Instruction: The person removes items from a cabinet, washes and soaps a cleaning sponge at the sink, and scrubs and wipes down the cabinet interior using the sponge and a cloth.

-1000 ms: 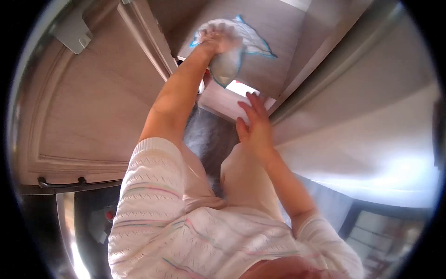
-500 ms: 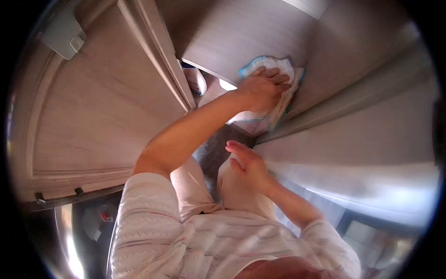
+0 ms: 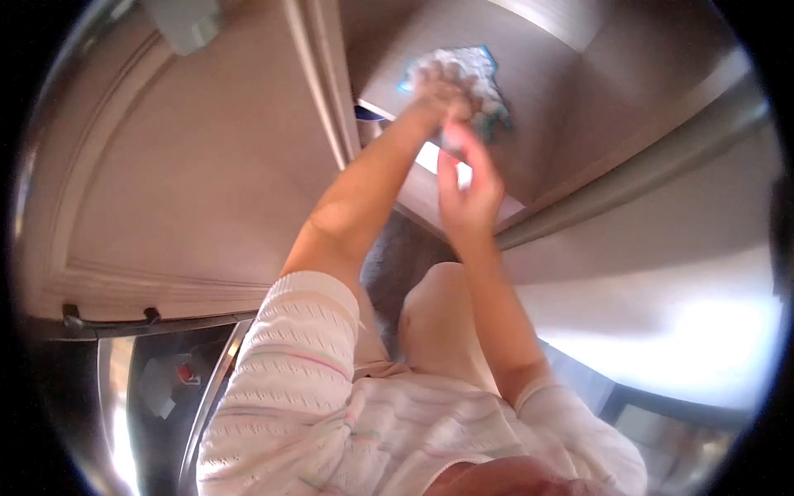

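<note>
My left hand [image 3: 445,89] reaches far into the open cabinet and lies over a white cloth with blue edging [image 3: 473,59]. Its fingers look spread on top of the cloth, blurred by motion. The cloth rests on the grey-brown wood-grain cabinet panel [image 3: 529,107], bunched up at its lower right end. Just below, my right hand [image 3: 471,186] is raised with thumb and fingers apart and nothing visible between them. Its blurred fingertips overlap the left wrist in view; whether they touch cannot be told.
A wooden cabinet door [image 3: 198,182] stands open on the left. On the right, another curved, pale panel [image 3: 645,273] reaches close to my arm. A white and blue item [image 3: 370,114], partly hidden, sits below the panel's edge. My knees are between the doors.
My left hand and the cloth have moved up and left across the panel. My right hand has risen from near my knee to beside the left wrist. The view has shifted slightly.
</note>
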`<state>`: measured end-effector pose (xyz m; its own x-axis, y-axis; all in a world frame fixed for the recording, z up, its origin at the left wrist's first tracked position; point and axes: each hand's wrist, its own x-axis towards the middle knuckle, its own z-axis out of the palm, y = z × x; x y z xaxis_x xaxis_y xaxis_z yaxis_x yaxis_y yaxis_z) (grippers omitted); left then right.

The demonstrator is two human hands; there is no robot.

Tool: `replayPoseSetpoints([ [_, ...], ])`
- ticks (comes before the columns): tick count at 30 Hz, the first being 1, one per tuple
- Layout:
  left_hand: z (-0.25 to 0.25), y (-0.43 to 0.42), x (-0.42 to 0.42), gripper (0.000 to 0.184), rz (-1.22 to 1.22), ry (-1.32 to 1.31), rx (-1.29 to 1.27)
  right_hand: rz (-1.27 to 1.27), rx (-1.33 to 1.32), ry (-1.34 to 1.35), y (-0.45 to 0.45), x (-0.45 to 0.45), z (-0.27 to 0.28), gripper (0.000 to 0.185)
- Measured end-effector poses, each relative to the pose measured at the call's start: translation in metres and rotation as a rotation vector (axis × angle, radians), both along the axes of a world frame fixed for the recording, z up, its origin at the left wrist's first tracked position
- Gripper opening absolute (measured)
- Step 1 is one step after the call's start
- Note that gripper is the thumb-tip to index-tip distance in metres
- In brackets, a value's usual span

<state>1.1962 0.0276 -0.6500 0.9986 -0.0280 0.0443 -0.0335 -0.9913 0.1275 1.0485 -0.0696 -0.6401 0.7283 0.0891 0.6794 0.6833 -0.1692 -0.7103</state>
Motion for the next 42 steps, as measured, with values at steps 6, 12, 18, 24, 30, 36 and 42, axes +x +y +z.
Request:
replayPoseSetpoints([
  [6, -0.009, 0.059, -0.046, 0.052, -0.088, -0.372, -0.173, -0.280, -0.724, 0.410, 0.064, 0.141, -0.015, 0.046],
  [12, -0.027, 0.073, -0.085, 0.062, 0.071, -0.165, -0.148, -0.212, -1.208, 0.323, 0.064, 0.141, -0.009, 0.062],
  [18, -0.031, 0.066, -0.078, 0.069, 0.059, -0.219, -0.159, -0.131, -1.273, 0.352, 0.045, 0.154, -0.009, 0.067],
  [24, -0.036, 0.048, -0.084, 0.074, 0.045, -0.458, -0.235, 0.266, -1.063, 0.172, 0.071, 0.193, -0.016, 0.045],
  [30, -0.031, 0.047, -0.087, 0.069, 0.073, -0.357, -0.177, 0.123, -1.307, 0.118, 0.139, 0.288, -0.045, 0.050],
  [36, -0.024, 0.047, -0.089, 0.065, 0.117, -0.202, -0.163, -0.108, -1.155, 0.177, 0.101, 0.385, -0.046, 0.059],
  [42, -0.017, 0.049, -0.089, 0.068, 0.218, -0.015, -0.109, -0.495, -1.168, 0.539, -0.050, 0.462, -0.055, 0.079],
])
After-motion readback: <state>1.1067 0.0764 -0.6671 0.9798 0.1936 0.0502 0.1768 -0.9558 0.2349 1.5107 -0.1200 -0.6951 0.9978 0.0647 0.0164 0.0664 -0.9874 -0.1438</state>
